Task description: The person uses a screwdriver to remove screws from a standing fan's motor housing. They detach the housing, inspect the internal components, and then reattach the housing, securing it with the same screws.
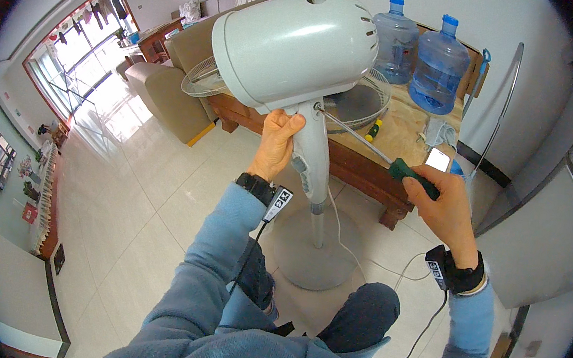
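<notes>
A white standing fan without its blades or front guard fills the middle, its rounded motor housing (293, 50) on top of a neck (312, 147) and a round base (316, 259). My left hand (277, 143) is closed around the neck just under the housing, thumb pointing up. In my right hand (444, 203) is a screwdriver (409, 174) with a dark green handle and a long metal shaft. Its tip meets a hole or screw at the top right of the neck. The screw itself is too small to make out.
Behind the fan stands a low wooden table (354, 162) bearing wire fan guards (372, 97), two blue water bottles (441, 66), a yellow-and-black screwdriver (373, 130), a phone (438, 160) and a face mask (439, 133). A white cable (343, 237) trails across the tiles. A beige sofa (169, 97) is at the left.
</notes>
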Tool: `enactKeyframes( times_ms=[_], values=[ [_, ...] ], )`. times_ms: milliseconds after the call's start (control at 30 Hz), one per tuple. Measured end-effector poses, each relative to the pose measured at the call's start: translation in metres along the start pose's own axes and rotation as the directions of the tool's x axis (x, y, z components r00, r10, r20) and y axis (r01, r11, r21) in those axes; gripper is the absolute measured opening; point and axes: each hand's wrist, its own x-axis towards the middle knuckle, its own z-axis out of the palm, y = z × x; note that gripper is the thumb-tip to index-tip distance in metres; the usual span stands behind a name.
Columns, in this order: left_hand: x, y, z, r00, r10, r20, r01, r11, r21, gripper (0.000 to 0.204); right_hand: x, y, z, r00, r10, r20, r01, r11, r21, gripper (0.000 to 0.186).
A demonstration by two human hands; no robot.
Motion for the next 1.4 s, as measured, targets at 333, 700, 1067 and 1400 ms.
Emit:
enactKeyframes(
  times_ms=[333, 700, 1067, 1400],
  values=[
    [0.003, -0.006, -0.012, 1.000, 0.005, 0.012, -0.005, 0.999, 0.039, 0.027, 0.000, 0.003, 0.001, 1.000, 0.002, -0.019, -0.001, 1.000, 0.017, 0.022],
    [-0.001, -0.001, -0.004, 1.000, 0.013, 0.004, -0.013, 1.000, 0.020, 0.037, 0.001, -0.003, 0.001, 0.999, -0.034, -0.027, 0.032, 0.998, -0.055, 0.020],
    [-0.003, 0.004, 0.003, 1.000, 0.030, 0.002, -0.030, 0.999, 0.033, 0.037, -0.006, -0.037, 0.010, 0.887, -0.462, 0.023, 0.304, 0.544, -0.782, 0.031],
    [-0.002, -0.001, -0.009, 0.990, -0.085, -0.111, 0.099, 0.986, 0.135, 0.023, 0.020, -0.029, -0.028, 0.684, 0.276, 0.675, -0.669, 0.605, 0.431, 0.034]
  ],
)
